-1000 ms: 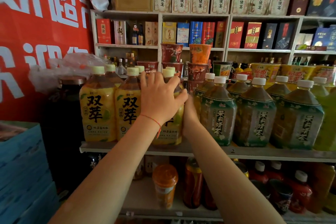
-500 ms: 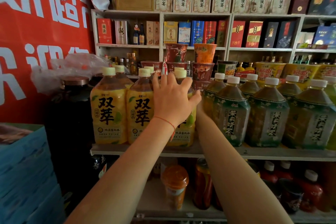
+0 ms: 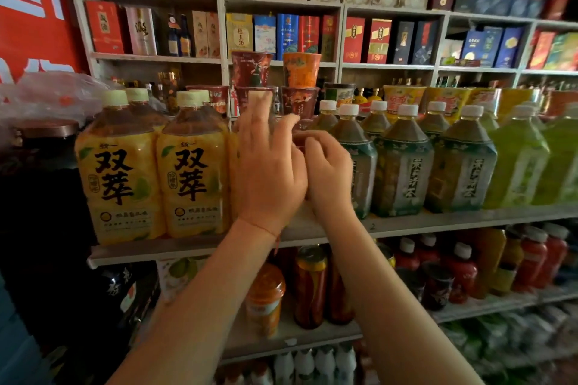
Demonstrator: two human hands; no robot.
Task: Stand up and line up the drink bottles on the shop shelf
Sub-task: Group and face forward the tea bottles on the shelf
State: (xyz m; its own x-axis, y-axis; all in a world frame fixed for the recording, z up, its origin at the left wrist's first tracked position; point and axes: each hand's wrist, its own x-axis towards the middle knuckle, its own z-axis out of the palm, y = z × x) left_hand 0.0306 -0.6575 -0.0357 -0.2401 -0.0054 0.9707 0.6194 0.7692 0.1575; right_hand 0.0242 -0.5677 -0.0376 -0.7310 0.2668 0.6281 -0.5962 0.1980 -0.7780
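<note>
Head view, looking at shop shelf (image 3: 438, 222) with rows of big drink bottles. Both hands raised in front of gap between yellow-label bottles (image 3: 194, 172) on left side and dark green tea bottles (image 3: 403, 166) on right side. Left hand (image 3: 269, 172) with fingers spread and mostly straight, laid against third yellow bottle (image 3: 233, 166), almost all hidden behind this hand; pale cap just visible over fingertips, blurred. Cannot tell if fingers really curl round it, seems more a flat press than a grip. Right hand (image 3: 328, 172) just beside left one, touching or nearly so, fingers loosely curled, nothing clearly held inside; leftmost green bottle (image 3: 359, 159) directly behind it, contact not sure.

Two yellow bottles at left already upright at front edge, labels facing forward. Green bottles also upright in row, then light green bottles (image 3: 519, 162) further right. Noodle cups (image 3: 301, 72) stacked behind, lower shelf with cans and red bottles underneath.

Step in hand, by judgement: setting third yellow bottle into line with its two neighbours. Next move probably needs small push or turn to bring label forward and base level with front edge, close against neighbour, without knocking green bottle at right. Risk: tall bottle tipping if pushed high near shoulder
</note>
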